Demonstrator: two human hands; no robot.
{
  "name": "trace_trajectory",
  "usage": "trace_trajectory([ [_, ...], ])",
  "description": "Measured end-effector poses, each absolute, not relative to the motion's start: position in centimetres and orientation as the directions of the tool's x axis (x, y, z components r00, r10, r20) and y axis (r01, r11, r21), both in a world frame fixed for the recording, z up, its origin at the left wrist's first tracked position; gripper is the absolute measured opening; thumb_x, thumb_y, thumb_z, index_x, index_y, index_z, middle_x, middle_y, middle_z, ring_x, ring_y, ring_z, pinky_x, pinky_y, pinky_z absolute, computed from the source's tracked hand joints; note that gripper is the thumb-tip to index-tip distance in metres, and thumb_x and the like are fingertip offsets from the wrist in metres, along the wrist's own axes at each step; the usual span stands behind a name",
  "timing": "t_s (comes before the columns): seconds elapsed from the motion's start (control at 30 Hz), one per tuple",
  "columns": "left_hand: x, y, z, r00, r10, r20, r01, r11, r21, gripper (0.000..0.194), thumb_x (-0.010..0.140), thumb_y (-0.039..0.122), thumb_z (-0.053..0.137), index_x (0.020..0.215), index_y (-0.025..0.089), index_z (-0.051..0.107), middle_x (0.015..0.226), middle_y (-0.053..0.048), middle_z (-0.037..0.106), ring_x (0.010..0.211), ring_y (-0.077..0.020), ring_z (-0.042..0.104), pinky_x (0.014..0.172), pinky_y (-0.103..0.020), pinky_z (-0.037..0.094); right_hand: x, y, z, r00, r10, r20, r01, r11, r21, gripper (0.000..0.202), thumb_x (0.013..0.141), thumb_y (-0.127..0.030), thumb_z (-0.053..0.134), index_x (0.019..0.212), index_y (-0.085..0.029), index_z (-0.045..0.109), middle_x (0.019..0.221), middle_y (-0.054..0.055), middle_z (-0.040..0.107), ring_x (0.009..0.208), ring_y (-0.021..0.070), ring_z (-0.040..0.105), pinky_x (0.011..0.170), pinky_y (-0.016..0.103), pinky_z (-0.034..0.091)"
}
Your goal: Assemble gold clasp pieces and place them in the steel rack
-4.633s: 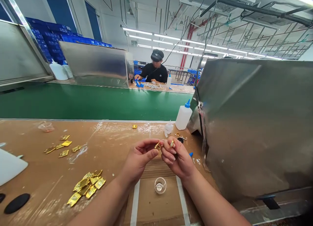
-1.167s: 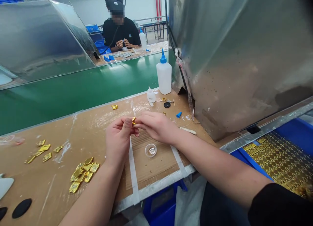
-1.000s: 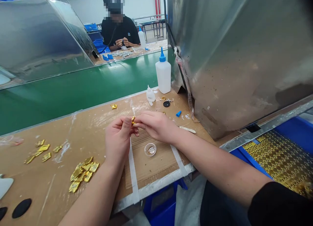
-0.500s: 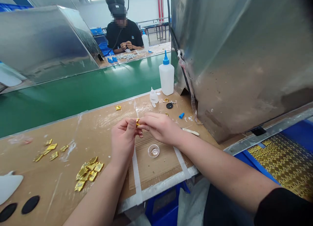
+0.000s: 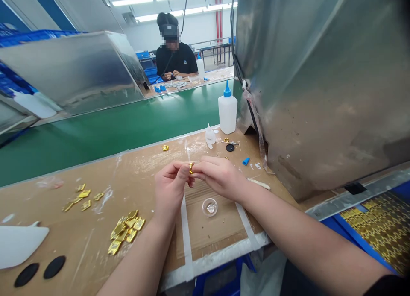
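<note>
A small gold metal piece (image 5: 191,168) is pinched between my two hands; fingertips cover much of it, so its exact shape is unclear. My left hand (image 5: 171,185) grips it with thumb and fingers from the left. From the other side, my right hand (image 5: 221,176) closes its fingertips on the same piece. Just below them a small clear plastic cup (image 5: 209,207) stands on the cardboard. Left of my forearm lies a pile of gold metal pieces (image 5: 126,230), and farther left a looser group of gold pieces (image 5: 83,194).
A large white squeeze bottle (image 5: 227,114) and a small dropper bottle (image 5: 210,136) stand at the back, near a blue cap (image 5: 245,161). Metal housing (image 5: 320,95) walls the right side. Beyond the green belt (image 5: 144,121) sits a co-worker (image 5: 177,59). Gold parts fill a blue crate (image 5: 355,240).
The camera view has tilted up and shifted, so everything appears lower and farther right. Both hands keep hold of the gold piece, which shows a little more between the fingertips.
</note>
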State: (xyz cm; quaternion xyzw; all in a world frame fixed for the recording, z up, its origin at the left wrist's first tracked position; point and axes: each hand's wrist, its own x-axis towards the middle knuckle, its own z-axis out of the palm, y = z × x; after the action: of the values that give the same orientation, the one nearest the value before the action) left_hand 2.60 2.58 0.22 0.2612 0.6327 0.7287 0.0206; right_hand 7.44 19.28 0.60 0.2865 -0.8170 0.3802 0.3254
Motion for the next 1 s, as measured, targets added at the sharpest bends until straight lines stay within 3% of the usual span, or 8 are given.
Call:
trace_trajectory([
  [0.2, 2.6, 2.3, 0.7, -0.845, 0.353, 0.402, 0.359, -0.182, 0.915, 0.022, 0.093, 0.04, 0.073, 0.098, 0.019, 0.078, 0.07, -0.002, 0.065, 0.058, -0.0115, 0.056, 0.055, -0.022, 0.048, 7.7, 19.4, 0.8, -0.591, -0.208, 0.779, -0.69, 0.631, -0.355, 0.019, 0.103, -0.026, 0.054, 0.098, -0.019, 0.07, 0.085, 0.004, 0.07, 0.076, 0.0137, 0.062, 0.067, 0.026, 0.048],
  [0.57, 3.0, 2.6, 0.6, -0.838, 0.39, 0.38, 0.376, -0.091, 0.922, 0.024, 0.095, 0.038, 0.07, 0.112, 0.022, 0.077, 0.071, 0.0, 0.066, 0.059, -0.01, 0.058, 0.057, -0.02, 0.049, 7.5, 19.5, 0.3, -0.557, -0.11, 0.823, -0.696, 0.602, -0.391, 0.008, 0.1, -0.023, 0.06, 0.099, -0.019, 0.067, 0.092, 0.004, 0.073, 0.084, 0.0142, 0.067, 0.076, 0.028, 0.054],
  [0.83, 2.8, 2.7, 0.9, -0.86, 0.472, 0.192, 0.116, -0.185, 0.976, 0.028, 0.096, 0.042, 0.066, 0.102, 0.015, 0.074, 0.067, -0.002, 0.064, 0.057, -0.0135, 0.059, 0.051, -0.021, 0.048, 7.5, 19.5, 0.4, -0.599, -0.035, 0.8, -0.634, 0.631, -0.447, 0.016, 0.099, -0.024, 0.061, 0.113, -0.02, 0.065, 0.106, 0.007, 0.065, 0.094, 0.0152, 0.065, 0.079, 0.029, 0.056],
  [1.0, 2.6, 2.8, 1.4, -0.861, 0.502, 0.082, -0.054, -0.251, 0.966, 0.029, 0.094, 0.041, 0.067, 0.098, 0.013, 0.073, 0.092, -0.009, 0.071, 0.054, -0.0093, 0.057, 0.046, -0.018, 0.042, 7.3, 19.6, 0.5, -0.637, -0.021, 0.771, -0.609, 0.628, -0.485, 0.025, 0.097, -0.027, 0.065, 0.121, -0.02, 0.063, 0.115, 0.008, 0.061, 0.1, 0.0167, 0.063, 0.083, 0.03, 0.057],
])
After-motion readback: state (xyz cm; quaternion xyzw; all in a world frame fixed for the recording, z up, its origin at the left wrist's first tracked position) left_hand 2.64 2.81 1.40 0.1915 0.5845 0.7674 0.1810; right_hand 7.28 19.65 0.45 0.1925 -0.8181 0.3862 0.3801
